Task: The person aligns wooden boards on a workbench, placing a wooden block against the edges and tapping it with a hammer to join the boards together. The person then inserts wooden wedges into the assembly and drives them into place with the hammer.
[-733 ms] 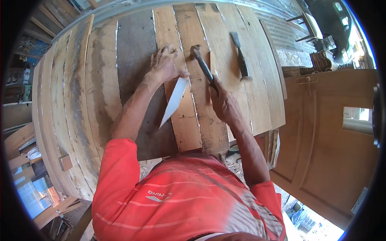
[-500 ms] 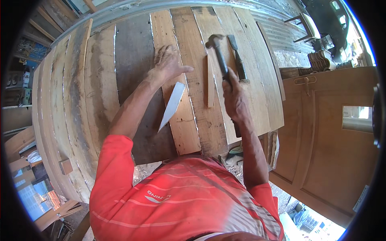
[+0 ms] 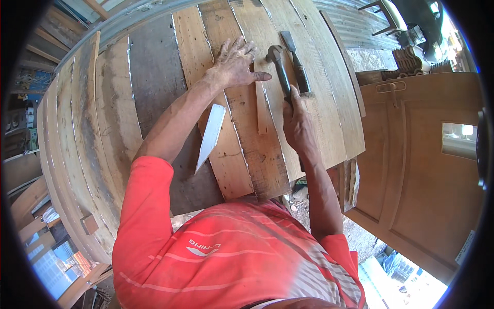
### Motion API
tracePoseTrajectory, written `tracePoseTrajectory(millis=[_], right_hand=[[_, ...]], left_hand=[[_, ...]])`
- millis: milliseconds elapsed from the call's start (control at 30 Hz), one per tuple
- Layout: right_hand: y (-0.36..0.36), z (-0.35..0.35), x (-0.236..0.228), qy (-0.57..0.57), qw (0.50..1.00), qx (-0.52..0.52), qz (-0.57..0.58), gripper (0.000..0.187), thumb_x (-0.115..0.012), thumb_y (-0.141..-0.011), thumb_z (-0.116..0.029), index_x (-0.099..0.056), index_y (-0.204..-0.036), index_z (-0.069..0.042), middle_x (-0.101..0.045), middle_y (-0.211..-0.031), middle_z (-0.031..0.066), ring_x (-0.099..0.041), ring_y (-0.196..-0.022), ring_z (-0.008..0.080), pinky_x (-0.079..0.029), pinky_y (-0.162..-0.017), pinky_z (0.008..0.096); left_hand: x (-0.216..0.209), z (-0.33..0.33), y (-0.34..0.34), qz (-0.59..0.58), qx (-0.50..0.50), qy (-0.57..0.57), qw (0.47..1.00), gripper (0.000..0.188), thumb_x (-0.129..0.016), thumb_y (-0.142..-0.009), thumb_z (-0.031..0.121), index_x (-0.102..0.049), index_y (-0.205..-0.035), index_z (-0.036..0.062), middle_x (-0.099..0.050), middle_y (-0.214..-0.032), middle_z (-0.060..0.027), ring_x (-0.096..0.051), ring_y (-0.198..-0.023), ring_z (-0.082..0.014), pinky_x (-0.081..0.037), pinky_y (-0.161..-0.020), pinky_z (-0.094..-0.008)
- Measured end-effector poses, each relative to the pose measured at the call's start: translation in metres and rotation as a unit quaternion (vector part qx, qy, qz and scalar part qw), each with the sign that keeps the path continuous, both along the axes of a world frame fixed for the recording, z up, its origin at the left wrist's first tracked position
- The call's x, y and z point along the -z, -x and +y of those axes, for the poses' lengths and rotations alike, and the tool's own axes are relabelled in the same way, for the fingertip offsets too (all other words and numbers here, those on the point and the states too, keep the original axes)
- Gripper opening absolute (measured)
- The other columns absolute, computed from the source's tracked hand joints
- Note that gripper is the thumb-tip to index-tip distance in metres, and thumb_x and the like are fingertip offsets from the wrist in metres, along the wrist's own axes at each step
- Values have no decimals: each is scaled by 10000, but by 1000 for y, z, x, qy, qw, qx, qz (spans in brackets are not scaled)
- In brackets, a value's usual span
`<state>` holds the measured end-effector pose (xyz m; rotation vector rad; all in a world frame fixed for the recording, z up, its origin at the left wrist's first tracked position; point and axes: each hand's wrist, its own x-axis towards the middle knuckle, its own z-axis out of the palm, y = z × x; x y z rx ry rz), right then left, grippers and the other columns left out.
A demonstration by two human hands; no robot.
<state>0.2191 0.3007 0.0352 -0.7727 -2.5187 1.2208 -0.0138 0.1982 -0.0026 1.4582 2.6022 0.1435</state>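
My right hand (image 3: 297, 122) is wrapped round the handle of a hammer (image 3: 280, 69), its head pointing away from me over the planks. Just right of the hammer lies a chisel (image 3: 297, 62) with a dark handle and a flat blade. My left hand (image 3: 236, 64) rests palm down with its fingers spread, near the far end of a thin wooden strip (image 3: 262, 110). Part of that strip is hidden beneath or behind the hand. Closer to me, a pointed whitish offcut (image 3: 211, 135) lies across the boards, below my left wrist.
The tabletop is made of wide planks (image 3: 154, 77) with pale seams. A small wood block (image 3: 89, 224) sits at its near left. A brown panelled door (image 3: 422, 170) stands to the right. Beyond are curved tiles (image 3: 410, 61) and a chair (image 3: 383, 18).
My left hand has moved right, toward the thin strip, and its fingers have spread. The hammer stays in my right hand, nearly in place. The whole view has shifted slightly.
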Motion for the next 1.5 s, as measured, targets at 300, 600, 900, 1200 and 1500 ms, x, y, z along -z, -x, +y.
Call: tracePoseTrajectory(millis=[300,600,900,1200,1500], right_hand=[[-2,-1,-32,-4,1000,-16,-13,487,-503,-1036,-204,-422,-1489,-46,-657,-1099,338,-673,-983,473,-500,-813,515],[-25,-6,-5,-6,1000,-13,3,494,-490,-1036,-226,-411,-1501,-79,-656,-1025,351,-657,-952,505,-493,-819,543],[-55,-8,-18,39,998,-27,-48,489,-493,-1039,-243,-426,-1474,-30,-666,-1128,321,-649,-1057,486,-492,-918,506],[-160,-25,-12,83,996,-1,-40,465,-697,-941,-107,-541,-1359,22,-722,-1087,178,-679,-990,190,-538,-879,339],[-240,-8,16,135,983,-123,-29,305,-674,-954,-103,-572,-1215,18,-529,-789,-3,-451,-687,79,-416,-619,253]], left_hand=[[6,1,-2,3,-4,-20,1000,1226,-431,-737,954,-419,-1512,4,-352,-1600,-178,-193,-1531,-377,-112,-1257,-546],[11,7,-3,13,-18,-29,999,1262,-455,-696,971,-421,-1508,5,-347,-1600,-182,-188,-1537,-345,-105,-1261,-546],[2,-9,-5,-35,-29,-21,999,1233,-426,-742,951,-369,-1539,11,-302,-1625,-183,-152,-1545,-359,-67,-1256,-548],[-52,-180,-143,-42,-228,-369,900,663,-580,-1002,464,-495,-1425,-40,-553,-1404,-272,-554,-1296,-392,-442,-1090,-449],[10,-272,-411,-143,-581,-526,604,461,-492,-1070,403,-677,-1039,-19,-666,-796,-45,-588,-712,-93,-501,-660,-271]])
